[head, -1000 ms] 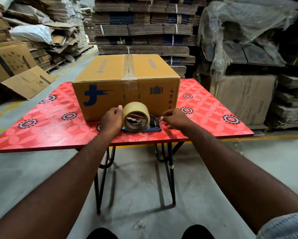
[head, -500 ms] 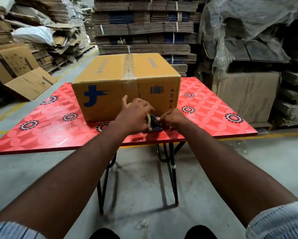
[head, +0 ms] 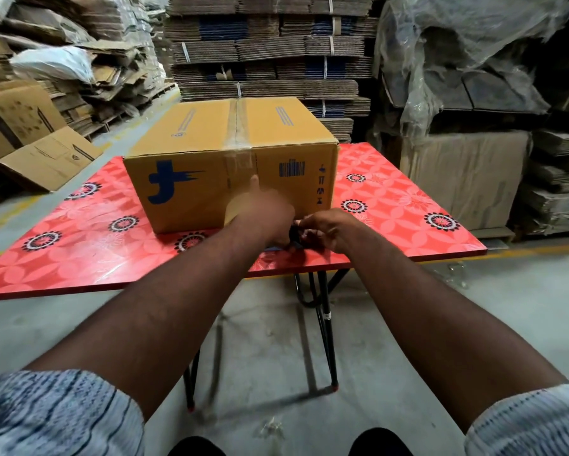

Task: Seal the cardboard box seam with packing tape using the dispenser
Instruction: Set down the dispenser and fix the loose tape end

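Gripping the tape dispenser near the bench's front edge, my left hand has moved over the roll, hiding it; my right hand pinches at the cutter end, probably freeing the tape. Beyond, the cardboard box sits mid-bench, its already-taped seam running front to back.

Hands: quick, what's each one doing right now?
Left hand: closed over the tape roll on the dispenser.
Right hand: fingers pinching at the dispenser's dark front end; hold unclear.
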Available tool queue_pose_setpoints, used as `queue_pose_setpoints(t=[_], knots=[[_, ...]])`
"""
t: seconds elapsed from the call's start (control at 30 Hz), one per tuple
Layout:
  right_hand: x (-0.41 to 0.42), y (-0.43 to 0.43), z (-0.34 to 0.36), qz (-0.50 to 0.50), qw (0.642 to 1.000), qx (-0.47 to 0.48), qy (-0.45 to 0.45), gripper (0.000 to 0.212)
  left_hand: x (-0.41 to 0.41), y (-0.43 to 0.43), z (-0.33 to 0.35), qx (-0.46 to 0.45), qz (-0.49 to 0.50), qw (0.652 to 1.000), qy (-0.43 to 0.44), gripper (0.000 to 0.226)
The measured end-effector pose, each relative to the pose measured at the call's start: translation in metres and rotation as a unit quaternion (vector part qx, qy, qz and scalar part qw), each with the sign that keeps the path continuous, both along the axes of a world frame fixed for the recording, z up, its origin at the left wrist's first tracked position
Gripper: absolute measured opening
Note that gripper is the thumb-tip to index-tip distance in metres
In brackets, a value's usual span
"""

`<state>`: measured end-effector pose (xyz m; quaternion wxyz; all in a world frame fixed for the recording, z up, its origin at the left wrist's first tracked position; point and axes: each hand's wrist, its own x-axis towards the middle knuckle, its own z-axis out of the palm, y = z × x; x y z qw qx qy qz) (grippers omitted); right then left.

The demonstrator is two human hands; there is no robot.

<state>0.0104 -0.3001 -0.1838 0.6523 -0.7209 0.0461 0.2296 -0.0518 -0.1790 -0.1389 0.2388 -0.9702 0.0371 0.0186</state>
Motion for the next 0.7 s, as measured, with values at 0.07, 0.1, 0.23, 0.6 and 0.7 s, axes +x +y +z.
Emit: queue_pose_setpoints(t=[0.07,0.1,0.23,0.6,0.7], knots=[[0.001,-0.002,-0.001,-0.001,1.000,0.001,0.010,0.007,0.003,0.002,-0.001,-0.011,0.004,1.000,0.001,0.049],[0.000,-0.003,-0.001,-0.001,1.000,0.002,0.010,0.006,0.004,0.004,-0.001,-0.016,0.007,1.000,0.001,0.051],[0.002,-0.007,-0.002,0.004,1.000,-0.013,-0.012,0.007,0.007,0.009,0.000,-0.031,0.018,0.999,0.000,0.061],[-0.002,-0.009,0.006,0.008,0.997,-0.061,-0.041,0.014,0.010,0.008,0.006,-0.003,0.032,0.999,0.023,0.079],[0.000,-0.009,0.004,0.007,0.997,-0.067,-0.044,0.010,0.010,0.007,0.007,0.007,0.040,0.999,0.026,0.083]])
